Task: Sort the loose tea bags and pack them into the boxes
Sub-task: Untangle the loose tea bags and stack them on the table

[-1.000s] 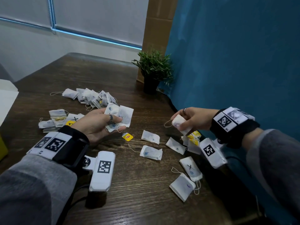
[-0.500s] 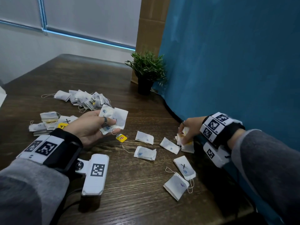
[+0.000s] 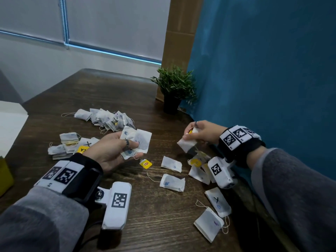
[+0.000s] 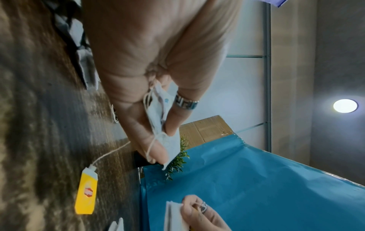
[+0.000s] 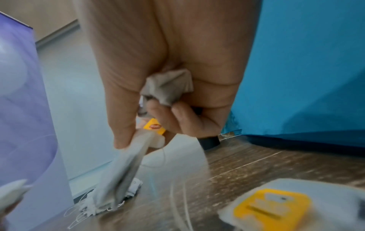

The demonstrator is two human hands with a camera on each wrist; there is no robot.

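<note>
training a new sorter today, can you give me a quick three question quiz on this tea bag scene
1. True or false: the left hand holds several white paper tea bags.
2. What does the right hand pinch: (a) a white tea bag, (b) the small green potted plant, (c) nothing?
3. Fill in: the yellow paper tag under the left hand lies on the dark wooden ____.

Key: 1 true; 2 a; 3 table.

Showing dark wood grain with a dull sheen: tabletop (image 3: 94, 91). Looking like thin matt paper, slightly creased: tea bags (image 3: 172, 182) at frame centre. Gleaming glossy yellow card: tag (image 3: 145, 164). Hanging smooth and faintly shiny at right: blue sheet (image 3: 263, 70).
</note>
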